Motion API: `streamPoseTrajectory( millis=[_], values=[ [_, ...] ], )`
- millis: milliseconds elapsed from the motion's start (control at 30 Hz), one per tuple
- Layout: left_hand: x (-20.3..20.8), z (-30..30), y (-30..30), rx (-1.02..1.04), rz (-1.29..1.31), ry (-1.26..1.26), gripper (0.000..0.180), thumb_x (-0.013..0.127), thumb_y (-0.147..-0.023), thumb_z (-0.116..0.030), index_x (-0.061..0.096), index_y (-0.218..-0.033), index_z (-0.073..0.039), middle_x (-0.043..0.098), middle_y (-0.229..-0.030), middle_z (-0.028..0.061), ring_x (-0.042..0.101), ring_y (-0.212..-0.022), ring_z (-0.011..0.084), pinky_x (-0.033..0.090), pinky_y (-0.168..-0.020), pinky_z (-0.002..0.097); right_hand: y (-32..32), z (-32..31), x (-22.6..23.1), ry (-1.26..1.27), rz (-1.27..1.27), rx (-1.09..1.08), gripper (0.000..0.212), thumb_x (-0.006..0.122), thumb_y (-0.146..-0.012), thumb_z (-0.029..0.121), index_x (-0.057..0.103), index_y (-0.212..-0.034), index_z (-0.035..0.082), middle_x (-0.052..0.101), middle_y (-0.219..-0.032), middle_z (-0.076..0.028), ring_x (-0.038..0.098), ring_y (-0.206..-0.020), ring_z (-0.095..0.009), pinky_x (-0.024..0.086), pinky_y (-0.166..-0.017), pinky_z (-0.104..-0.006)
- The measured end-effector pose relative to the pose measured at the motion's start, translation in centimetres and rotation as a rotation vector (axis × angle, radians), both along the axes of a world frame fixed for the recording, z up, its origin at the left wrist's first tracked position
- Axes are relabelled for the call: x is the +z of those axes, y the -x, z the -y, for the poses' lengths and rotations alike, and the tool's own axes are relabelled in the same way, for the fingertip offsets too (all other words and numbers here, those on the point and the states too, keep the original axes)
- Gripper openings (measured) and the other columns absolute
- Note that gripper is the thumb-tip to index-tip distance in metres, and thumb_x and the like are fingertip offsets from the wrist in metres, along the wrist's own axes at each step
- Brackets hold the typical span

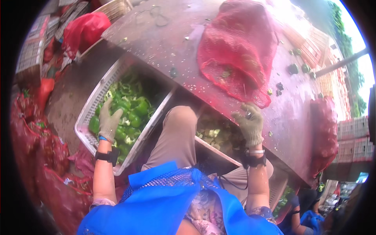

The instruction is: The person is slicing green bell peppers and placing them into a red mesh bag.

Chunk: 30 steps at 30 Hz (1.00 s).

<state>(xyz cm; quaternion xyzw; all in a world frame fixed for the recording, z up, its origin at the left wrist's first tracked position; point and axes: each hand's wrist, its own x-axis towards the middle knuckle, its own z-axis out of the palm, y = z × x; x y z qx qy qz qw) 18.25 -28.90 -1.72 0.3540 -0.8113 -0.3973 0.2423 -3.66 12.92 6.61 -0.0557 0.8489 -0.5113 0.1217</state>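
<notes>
My left hand [109, 121], in a pale knit glove, is over a white plastic crate [83, 111] of cut green peppers [137, 111]. Its thumb and fingers are apart, and I see nothing held in them. My right hand [250, 123], gloved alike, is at the edge of a reddish table [188, 72], by the mouth of a red mesh sack [239, 51]. Those fingers are curled in; a small dark, shiny thing shows among them, too small to name. Below and left of that hand, pale pepper scraps [215, 133] fill a second container under the table edge.
Full red mesh sacks [47, 156] crowd the left side, and another sack [324, 133] stands at the table's right end. Several whole green peppers [293, 69] lie at the far right. Stacked crates [354, 137] stand beyond. A co-worker's arm [296, 219] shows at lower right.
</notes>
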Motion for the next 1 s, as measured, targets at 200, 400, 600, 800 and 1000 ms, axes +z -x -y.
streamPoseTrajectory(
  millis=[200, 400, 600, 800, 1000],
  values=[
    [10.7, -10.9, 17.6, -0.659, -0.027, -0.048, 0.049, 0.066, -0.079, -0.02, 0.058, -0.122, 0.0, 0.063, -0.118, 0.0182, 0.062, -0.108, 0.0278, 0.047, -0.094, 0.0351, 9.9, -4.5, -1.4, -0.684, -0.811, -0.067, 0.015, 0.072, -0.072, 0.014, 0.071, -0.083, 0.004, 0.067, -0.084, -0.025, 0.069, -0.081, -0.028, 0.052, -0.075, -0.035],
    [10.7, -25.6, 30.6, -1.199, 0.196, 0.369, 0.046, 0.062, -0.081, -0.017, 0.057, -0.125, -0.005, 0.062, -0.117, 0.0163, 0.059, -0.109, 0.03, 0.046, -0.096, 0.0401, 13.9, -6.4, 3.0, 0.06, -0.231, -0.489, 0.018, 0.073, -0.077, 0.021, 0.069, -0.076, 0.003, 0.063, -0.059, -0.004, 0.055, -0.049, -0.013, 0.045, -0.048, -0.0285],
    [8.8, -34.5, 38.1, -1.035, 0.115, 0.695, 0.045, 0.064, -0.079, -0.021, 0.058, -0.123, -0.01, 0.053, -0.122, 0.0156, 0.052, -0.113, 0.0351, 0.044, -0.097, 0.0428, 15.8, -9.6, 1.9, 0.103, -0.216, -0.466, 0.018, 0.071, -0.079, 0.02, 0.069, -0.081, 0.001, 0.062, -0.061, -0.002, 0.054, -0.051, -0.008, 0.042, -0.046, -0.0247],
    [8.9, -35.3, 39.9, -1.076, 0.349, 0.686, 0.053, 0.067, -0.074, -0.022, 0.055, -0.124, -0.014, 0.051, -0.12, 0.0187, 0.047, -0.117, 0.0362, 0.047, -0.091, 0.0457, 16.2, -11.2, -1.6, 0.135, -0.148, -0.441, 0.019, 0.072, -0.079, 0.02, 0.069, -0.079, 0.001, 0.06, -0.061, 0.002, 0.053, -0.054, -0.006, 0.042, -0.049, -0.0241],
    [2.7, -29.3, 30.0, -0.778, -0.224, 0.631, 0.048, 0.076, -0.064, -0.015, 0.053, -0.105, -0.006, 0.051, -0.108, 0.0171, 0.049, -0.105, 0.0366, 0.043, -0.09, 0.0443, 15.1, -10.8, -5.2, -0.022, -0.142, -0.323, 0.028, 0.073, -0.075, 0.03, 0.07, -0.08, 0.002, 0.065, -0.063, -0.007, 0.061, -0.058, -0.015, 0.048, -0.058, -0.0328]
  ],
)
